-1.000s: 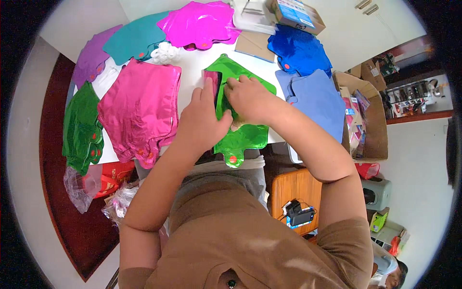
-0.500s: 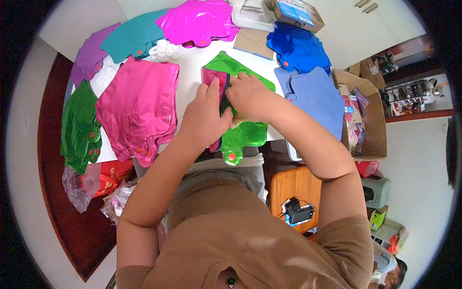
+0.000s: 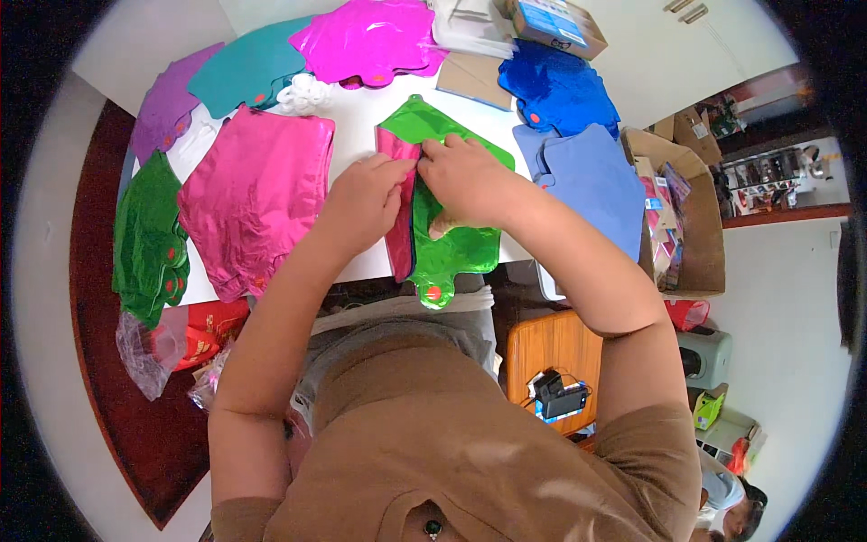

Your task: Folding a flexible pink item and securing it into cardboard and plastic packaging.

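Observation:
A flat green foil balloon (image 3: 470, 248) lies on the white table in front of me, its round tab with a red dot toward me. Along its left side runs a pink foil balloon (image 3: 397, 248) folded into a narrow strip with a dark edge. My left hand (image 3: 361, 203) is closed at the strip's upper half, fingertips at its dark edge. Facing it, my right hand (image 3: 470, 185) has bent fingers at that edge, with the thumb lower down on the green foil. The exact grip under the fingers is hidden.
Flat foil balloon stacks ring the table: pink (image 3: 257, 199), dark green (image 3: 149, 244), purple (image 3: 172, 104), teal (image 3: 248, 68), magenta (image 3: 366, 41), blue (image 3: 560, 86) and pale blue (image 3: 596, 190). A white ribbon bundle (image 3: 304, 95) lies behind. An open carton (image 3: 700, 217) stands right.
My left hand has drawn back leftward off the pink strip, its fingers now at the upper part of the edge. More of the strip shows. My right hand has barely moved.

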A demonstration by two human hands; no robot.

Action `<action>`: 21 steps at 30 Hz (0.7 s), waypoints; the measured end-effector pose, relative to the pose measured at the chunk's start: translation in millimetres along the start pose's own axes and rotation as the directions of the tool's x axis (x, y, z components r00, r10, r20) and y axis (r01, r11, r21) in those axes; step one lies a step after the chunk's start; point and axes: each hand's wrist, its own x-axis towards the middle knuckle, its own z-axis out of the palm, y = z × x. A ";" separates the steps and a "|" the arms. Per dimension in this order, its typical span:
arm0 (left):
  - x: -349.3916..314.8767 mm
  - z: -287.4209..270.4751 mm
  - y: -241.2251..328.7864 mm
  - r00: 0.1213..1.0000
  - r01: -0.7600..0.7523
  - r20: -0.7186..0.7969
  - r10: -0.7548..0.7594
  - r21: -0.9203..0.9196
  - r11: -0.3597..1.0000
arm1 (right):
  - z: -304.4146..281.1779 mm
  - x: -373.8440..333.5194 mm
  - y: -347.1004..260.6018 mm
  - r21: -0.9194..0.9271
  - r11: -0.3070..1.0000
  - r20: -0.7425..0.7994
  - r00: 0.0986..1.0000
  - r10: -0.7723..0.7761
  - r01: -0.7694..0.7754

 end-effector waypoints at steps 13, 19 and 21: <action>-5.3 -5.7 -17.6 0.981 -0.187 -0.024 0.190 0.099 0.977 | -0.6 -0.6 -0.8 -0.021 1.000 0.002 1.000 -0.008 0.008; -3.6 -9.4 -14.7 0.981 -0.191 0.044 0.188 0.104 0.976 | -0.9 -1.4 0.2 -0.018 1.000 -0.004 1.000 -0.010 0.010; -3.8 -10.4 -15.8 0.979 -0.199 0.065 0.193 0.110 0.974 | -0.7 -1.1 0.2 -0.017 1.000 -0.004 1.000 -0.010 0.010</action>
